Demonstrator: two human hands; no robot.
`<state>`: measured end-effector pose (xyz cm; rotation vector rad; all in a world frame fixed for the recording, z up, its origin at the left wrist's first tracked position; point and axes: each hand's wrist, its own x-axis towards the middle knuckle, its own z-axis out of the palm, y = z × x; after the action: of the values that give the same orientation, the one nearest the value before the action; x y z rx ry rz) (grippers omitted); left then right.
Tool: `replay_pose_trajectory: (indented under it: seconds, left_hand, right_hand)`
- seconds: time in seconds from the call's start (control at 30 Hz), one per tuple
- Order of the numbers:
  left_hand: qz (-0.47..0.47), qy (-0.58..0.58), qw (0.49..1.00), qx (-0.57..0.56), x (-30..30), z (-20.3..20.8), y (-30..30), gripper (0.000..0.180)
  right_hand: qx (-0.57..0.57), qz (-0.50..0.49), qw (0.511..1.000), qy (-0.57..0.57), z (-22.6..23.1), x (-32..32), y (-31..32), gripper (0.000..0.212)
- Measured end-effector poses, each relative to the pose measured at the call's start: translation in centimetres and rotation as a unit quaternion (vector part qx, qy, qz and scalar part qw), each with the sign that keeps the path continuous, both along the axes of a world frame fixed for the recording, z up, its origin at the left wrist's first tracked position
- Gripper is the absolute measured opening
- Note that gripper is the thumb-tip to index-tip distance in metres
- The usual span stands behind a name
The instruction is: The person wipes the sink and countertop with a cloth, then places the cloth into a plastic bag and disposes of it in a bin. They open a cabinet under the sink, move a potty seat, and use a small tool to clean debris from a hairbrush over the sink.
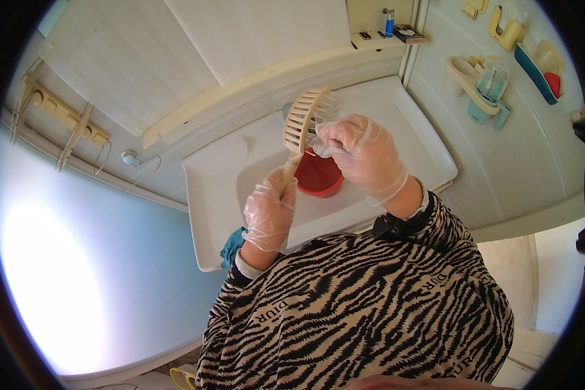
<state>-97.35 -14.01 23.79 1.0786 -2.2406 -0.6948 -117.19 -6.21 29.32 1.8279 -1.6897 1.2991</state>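
A cream vented hairbrush point(300, 123) is raised over the white sink point(429, 133), its head up and its bristles toward the right. My left hand point(270, 211), in a clear plastic glove, is wrapped round the brush's handle. Also gloved, my right hand point(364, 153) is closed in a pinch beside the bristles. A small pale bit shows by its fingertips, but I cannot make out what they grip. Below the brush, a red bowl point(318, 177) sits in the basin, partly covered by my hands and the brush.
A teal cloth point(233, 248) hangs over the sink's near left rim. On the back ledge stand a blue tube point(389, 25) and a dark box point(409, 34). A cup holder point(478, 91) and a teal caddy point(537, 75) are on the right wall. At left is a cream rail point(68, 117).
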Motion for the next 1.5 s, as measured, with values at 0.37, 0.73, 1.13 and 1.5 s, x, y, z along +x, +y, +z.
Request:
replay_pose_trajectory:
  seconds: [0.37,0.73,1.13,1.5]
  left_hand:
    - [-0.007,0.009,1.0,-0.011,-0.2,0.4,0.4,0.029]
    - [-0.011,0.006,1.0,0.013,0.0,0.1,-0.6,0.028]
    - [-0.013,0.005,1.0,-0.011,-0.1,0.0,-0.3,0.028]
    - [-0.007,-0.004,1.0,-0.026,-0.3,0.3,-0.1,0.028]
  right_hand:
    - [0.045,-0.023,0.999,0.02,-1.1,0.0,-1.0,0.015]
    - [0.063,-0.016,0.998,-0.016,0.1,-0.4,0.6,0.014]
    - [0.013,0.001,1.0,0.015,-0.7,0.3,-0.3,0.018]
    - [0.043,-0.006,0.999,0.025,-0.8,0.6,-0.6,0.017]
